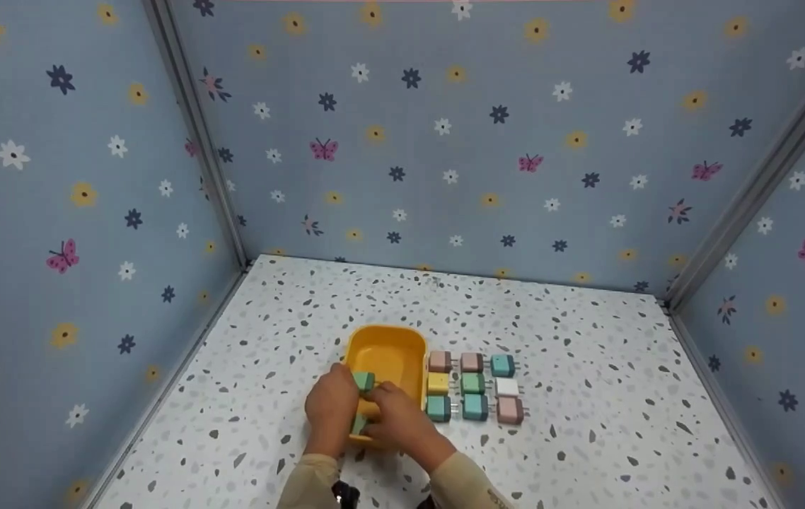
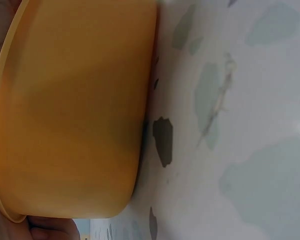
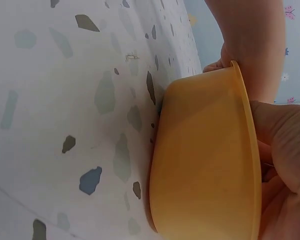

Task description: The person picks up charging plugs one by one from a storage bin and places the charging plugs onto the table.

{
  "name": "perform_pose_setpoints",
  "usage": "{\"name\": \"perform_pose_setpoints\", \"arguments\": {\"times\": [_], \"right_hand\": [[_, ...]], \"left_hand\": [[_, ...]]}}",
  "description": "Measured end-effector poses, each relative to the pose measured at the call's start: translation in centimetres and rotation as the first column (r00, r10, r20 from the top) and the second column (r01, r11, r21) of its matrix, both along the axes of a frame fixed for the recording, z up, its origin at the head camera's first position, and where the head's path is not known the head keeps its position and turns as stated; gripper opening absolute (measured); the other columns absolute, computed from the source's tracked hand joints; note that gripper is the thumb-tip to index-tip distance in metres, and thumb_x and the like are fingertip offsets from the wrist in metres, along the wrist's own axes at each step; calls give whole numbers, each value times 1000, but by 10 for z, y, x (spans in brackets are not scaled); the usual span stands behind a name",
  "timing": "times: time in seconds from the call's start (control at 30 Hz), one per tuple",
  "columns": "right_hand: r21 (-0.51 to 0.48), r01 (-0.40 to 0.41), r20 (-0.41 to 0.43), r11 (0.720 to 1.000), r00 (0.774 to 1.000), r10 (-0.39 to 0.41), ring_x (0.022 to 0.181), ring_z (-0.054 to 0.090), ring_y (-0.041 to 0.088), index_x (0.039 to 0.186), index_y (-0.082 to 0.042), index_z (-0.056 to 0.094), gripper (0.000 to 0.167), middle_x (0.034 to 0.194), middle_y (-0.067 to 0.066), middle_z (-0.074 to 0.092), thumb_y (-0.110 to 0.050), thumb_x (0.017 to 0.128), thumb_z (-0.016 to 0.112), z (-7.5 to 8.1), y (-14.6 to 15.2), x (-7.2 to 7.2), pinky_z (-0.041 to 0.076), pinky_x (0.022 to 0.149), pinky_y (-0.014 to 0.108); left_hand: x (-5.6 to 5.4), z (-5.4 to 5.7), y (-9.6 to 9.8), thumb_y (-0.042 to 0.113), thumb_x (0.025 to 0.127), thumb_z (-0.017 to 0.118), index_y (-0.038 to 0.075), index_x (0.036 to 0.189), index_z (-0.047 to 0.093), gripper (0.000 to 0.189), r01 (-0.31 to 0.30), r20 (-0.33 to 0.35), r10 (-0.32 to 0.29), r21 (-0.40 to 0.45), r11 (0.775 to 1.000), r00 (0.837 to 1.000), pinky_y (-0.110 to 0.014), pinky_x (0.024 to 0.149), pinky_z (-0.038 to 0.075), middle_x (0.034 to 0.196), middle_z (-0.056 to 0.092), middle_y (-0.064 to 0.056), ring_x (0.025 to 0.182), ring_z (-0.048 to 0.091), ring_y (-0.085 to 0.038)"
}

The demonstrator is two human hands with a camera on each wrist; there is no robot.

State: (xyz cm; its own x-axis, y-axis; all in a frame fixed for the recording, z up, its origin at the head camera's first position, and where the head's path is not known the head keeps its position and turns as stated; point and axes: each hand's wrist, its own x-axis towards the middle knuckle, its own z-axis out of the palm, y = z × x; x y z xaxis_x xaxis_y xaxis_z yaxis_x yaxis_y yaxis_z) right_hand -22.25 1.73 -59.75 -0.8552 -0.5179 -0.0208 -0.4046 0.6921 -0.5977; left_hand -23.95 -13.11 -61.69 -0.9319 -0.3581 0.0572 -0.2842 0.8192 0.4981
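A yellow-orange plastic tub [image 1: 388,346] stands on the speckled tabletop. My left hand [image 1: 332,406] grips its left rim, with fingertips on the outer wall in the left wrist view. Inside the tub, my right hand [image 1: 399,417] reaches down from the right, fingers bent among green plug adapters. One green adapter [image 1: 363,382] lies by the left hand, prongs pointing right. Another green adapter [image 1: 358,424] shows partly near the right thumb. The right fingertips are hidden, so whether they pinch an adapter is unclear. Both wrist views show mainly the tub's outer wall [image 2: 80,110].
Right of the tub, plug adapters lie in three rows of three, prongs facing right: pink [image 1: 439,361], yellow [image 1: 438,384], green [image 1: 472,383], teal [image 1: 475,407] and white [image 1: 506,387] among them. Flower-patterned walls [image 1: 445,141] enclose the table on the left, back and right.
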Motion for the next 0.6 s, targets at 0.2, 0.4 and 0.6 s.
{"name": "perform_pose_setpoints", "arguments": {"times": [0.2, 0.4, 0.6], "right_hand": [[0, -14, 8, 1000, 1000, 14, 105, 59, 10, 128, -22, 70, 45, 122, -7, 64, -16, 85, 84, -2, -6, -2, 53, 95, 34], [6, -12, 64, 1000, 998, 12, 102, 61, 10, 117, -17, 73, 32, 114, -3, 66, -17, 86, 83, -4, -8, -4, 54, 92, 35], [10, -1, 87, 1000, 996, 0, 97, 62, 9, 113, -16, 73, 29, 109, -4, 67, -15, 86, 84, -4, -10, -6, 55, 90, 34]], "left_hand": [[0, 1, -1, 31, 112, 38, 5, 96, 60, 38, -1, 29, 0, 24, 1000, 1000, -44, 54, 50, 74, 64, -9, 65, 66, -26], [-2, 1, -2, 32, 112, 36, 6, 99, 60, 38, -18, 72, 15, 37, 999, 997, -42, 55, 49, 75, 63, -8, 64, 62, -24], [-3, 1, -4, 32, 112, 36, 6, 101, 60, 38, -13, 86, 8, 60, 998, 996, -39, 54, 45, 73, 60, -6, 61, 58, -22]]}}
